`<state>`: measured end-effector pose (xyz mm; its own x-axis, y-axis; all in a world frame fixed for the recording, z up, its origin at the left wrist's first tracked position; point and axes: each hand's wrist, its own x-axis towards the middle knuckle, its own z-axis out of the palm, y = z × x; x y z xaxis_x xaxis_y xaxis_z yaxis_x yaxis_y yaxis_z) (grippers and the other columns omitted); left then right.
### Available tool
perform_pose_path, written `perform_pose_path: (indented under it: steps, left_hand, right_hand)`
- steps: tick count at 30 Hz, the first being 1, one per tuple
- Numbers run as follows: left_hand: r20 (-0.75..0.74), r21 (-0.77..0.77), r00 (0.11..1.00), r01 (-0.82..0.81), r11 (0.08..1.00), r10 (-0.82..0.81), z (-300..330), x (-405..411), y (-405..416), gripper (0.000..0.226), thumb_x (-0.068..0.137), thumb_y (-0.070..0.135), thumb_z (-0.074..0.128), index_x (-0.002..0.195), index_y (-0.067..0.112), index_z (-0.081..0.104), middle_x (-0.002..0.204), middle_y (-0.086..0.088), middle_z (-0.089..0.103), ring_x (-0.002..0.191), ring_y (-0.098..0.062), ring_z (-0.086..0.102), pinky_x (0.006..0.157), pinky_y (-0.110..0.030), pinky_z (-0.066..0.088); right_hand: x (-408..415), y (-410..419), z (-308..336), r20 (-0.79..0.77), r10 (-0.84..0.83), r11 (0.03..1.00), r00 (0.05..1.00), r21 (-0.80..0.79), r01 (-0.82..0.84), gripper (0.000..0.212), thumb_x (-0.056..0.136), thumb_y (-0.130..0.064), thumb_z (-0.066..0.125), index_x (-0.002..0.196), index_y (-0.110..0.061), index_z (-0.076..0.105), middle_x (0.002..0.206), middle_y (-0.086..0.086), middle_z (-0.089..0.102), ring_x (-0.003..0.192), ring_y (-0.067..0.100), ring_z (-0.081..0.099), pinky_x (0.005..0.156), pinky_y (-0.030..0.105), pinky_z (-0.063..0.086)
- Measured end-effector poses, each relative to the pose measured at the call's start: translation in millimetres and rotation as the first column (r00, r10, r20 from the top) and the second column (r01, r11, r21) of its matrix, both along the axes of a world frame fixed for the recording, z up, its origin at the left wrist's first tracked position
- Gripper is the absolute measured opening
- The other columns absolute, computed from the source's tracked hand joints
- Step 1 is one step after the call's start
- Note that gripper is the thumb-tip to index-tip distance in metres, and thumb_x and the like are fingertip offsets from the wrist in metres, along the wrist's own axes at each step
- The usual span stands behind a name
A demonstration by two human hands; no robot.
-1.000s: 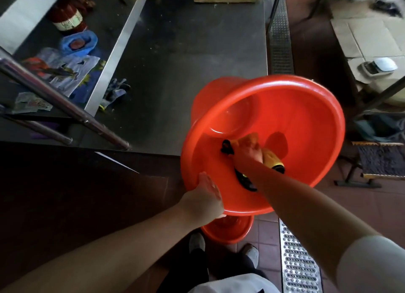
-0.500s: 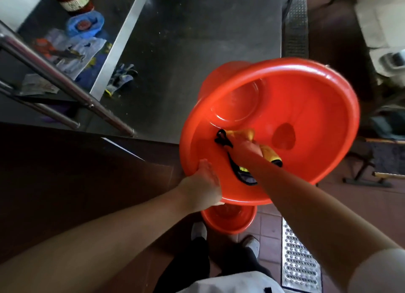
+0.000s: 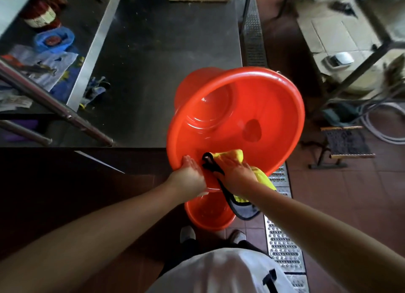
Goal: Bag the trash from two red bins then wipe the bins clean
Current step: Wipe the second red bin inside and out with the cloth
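Observation:
A large red bin (image 3: pixel 274 108) is tilted with its mouth toward me, its inside bare and shiny. My left hand (image 3: pixel 189 175) grips its near rim, fingers curled over the edge. My right hand (image 3: pixel 235 175) presses a yellow cloth with black trim (image 3: pixel 232 155) flat against the inner wall by the near rim; part of the cloth hangs out over the edge. A second, smaller red bin (image 3: pixel 208 213) stands on the floor beneath, between the held bin and my feet.
A steel counter (image 3: pixel 164 62) lies ahead, with gloves (image 3: pixel 94 91) at its left edge and a shelf of bags and a jar further left. A metal floor drain grate (image 3: pixel 280 244) runs along the tiled floor on the right. A rack and hoses stand at right.
My right hand has drawn the cloth from deep in the bin toward the near rim, and cloth now hangs over the edge. The left hand's hold is unchanged.

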<state>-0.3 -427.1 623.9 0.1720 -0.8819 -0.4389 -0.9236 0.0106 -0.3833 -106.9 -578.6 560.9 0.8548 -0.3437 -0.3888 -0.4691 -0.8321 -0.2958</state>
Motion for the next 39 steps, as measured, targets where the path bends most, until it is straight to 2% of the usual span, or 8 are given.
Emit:
perform_pose_path:
  steps: [6, 11, 15, 25, 29, 32, 34, 39]
  left_hand:
    - [0.059, 0.068, 0.996, 0.061, 0.996, -0.065, 1.8, -7.9, -2.7, 0.062, 0.091, 0.015, 0.012, 0.119, -0.017, 0.057, 0.116, -0.041, 0.058, 0.105, -0.055, 0.060, 0.091, -0.061, 0.049]
    - [0.139, -0.014, 0.982, 0.132, 0.991, -0.129, 10.5, -1.9, -5.2, 0.044, 0.076, 0.032, 0.045, 0.084, 0.004, 0.079, 0.084, -0.023, 0.073, 0.079, -0.039, 0.072, 0.074, -0.048, 0.058]
    - [0.140, -0.085, 0.982, 0.139, 0.987, -0.127, 9.8, -4.7, -8.7, 0.039, 0.069, 0.037, 0.069, 0.086, 0.004, 0.078, 0.086, -0.022, 0.074, 0.078, -0.036, 0.072, 0.072, -0.046, 0.059]
    - [0.158, -0.071, 0.983, 0.104, 0.992, -0.092, 2.3, 5.3, -5.4, 0.040, 0.071, 0.039, 0.067, 0.083, 0.002, 0.078, 0.083, -0.023, 0.073, 0.076, -0.038, 0.072, 0.071, -0.046, 0.059]
    - [0.098, -0.085, 0.988, 0.130, 0.988, -0.121, 14.7, 5.1, -8.4, 0.058, 0.079, 0.029, 0.025, 0.077, 0.007, 0.078, 0.077, -0.020, 0.073, 0.073, -0.038, 0.071, 0.069, -0.045, 0.058]
    - [0.075, 0.031, 0.979, 0.185, 0.982, -0.187, 13.9, 7.3, -10.4, 0.048, 0.092, 0.038, 0.040, 0.098, 0.006, 0.075, 0.096, -0.024, 0.072, 0.089, -0.044, 0.068, 0.083, -0.052, 0.053]
    - [0.063, 0.030, 0.989, 0.132, 0.991, -0.133, 21.5, 10.0, -10.7, 0.057, 0.082, 0.061, 0.060, 0.091, 0.007, 0.077, 0.088, -0.023, 0.072, 0.081, -0.042, 0.069, 0.077, -0.052, 0.054]
    - [0.005, 0.125, 0.981, 0.193, 0.973, -0.195, 16.6, 19.0, -13.7, 0.067, 0.096, 0.060, 0.039, 0.111, 0.001, 0.067, 0.110, -0.025, 0.067, 0.104, -0.045, 0.062, 0.094, -0.062, 0.043]
  right_hand:
    - [29.3, -9.3, -13.3, -0.041, -0.042, 0.999, 0.998, 0.011, 0.043, 0.056, 0.104, -0.052, 0.032, 0.154, -0.029, 0.028, 0.160, -0.003, 0.031, 0.149, 0.021, 0.023, 0.115, 0.049, 0.023]
    - [80.8, -34.1, -34.1, -0.050, -0.066, 0.998, 0.997, -0.001, 0.066, 0.053, 0.104, -0.049, 0.036, 0.153, -0.031, 0.031, 0.158, -0.002, 0.035, 0.146, 0.023, 0.030, 0.112, 0.047, 0.027]
    - [122.7, -55.0, -53.6, -0.080, -0.060, 0.998, 0.995, -0.011, 0.060, 0.047, 0.102, -0.049, 0.038, 0.147, -0.035, 0.040, 0.151, 0.002, 0.046, 0.140, 0.027, 0.040, 0.112, 0.047, 0.032]
    - [134.3, -49.6, -64.1, -0.070, -0.082, 0.996, 0.994, 0.009, 0.083, 0.047, 0.103, -0.047, 0.038, 0.147, -0.032, 0.038, 0.150, 0.006, 0.044, 0.139, 0.028, 0.039, 0.111, 0.048, 0.029]
    - [101.1, -32.2, -43.5, -0.069, -0.082, 0.997, 0.994, 0.009, 0.082, 0.047, 0.103, -0.048, 0.035, 0.143, -0.027, 0.046, 0.143, 0.005, 0.045, 0.134, 0.027, 0.043, 0.107, 0.048, 0.030]
    - [75.8, -20.9, -21.0, -0.089, -0.071, 0.997, 0.993, -0.008, 0.071, 0.048, 0.103, -0.050, 0.035, 0.141, -0.025, 0.047, 0.142, 0.005, 0.045, 0.132, 0.028, 0.045, 0.105, 0.047, 0.032]
    - [56.5, -10.2, -7.2, -0.096, -0.058, 0.998, 0.994, 0.024, 0.061, 0.052, 0.103, -0.053, 0.032, 0.146, -0.027, 0.041, 0.149, 0.005, 0.042, 0.137, 0.029, 0.042, 0.108, 0.048, 0.030]
    - [9.3, 2.6, 22.6, 0.017, 0.022, 0.989, 1.000, 0.145, -0.024, 0.081, 0.089, -0.075, 0.045, 0.156, -0.033, 0.027, 0.160, 0.002, 0.033, 0.143, 0.029, 0.037, 0.113, 0.044, 0.032]
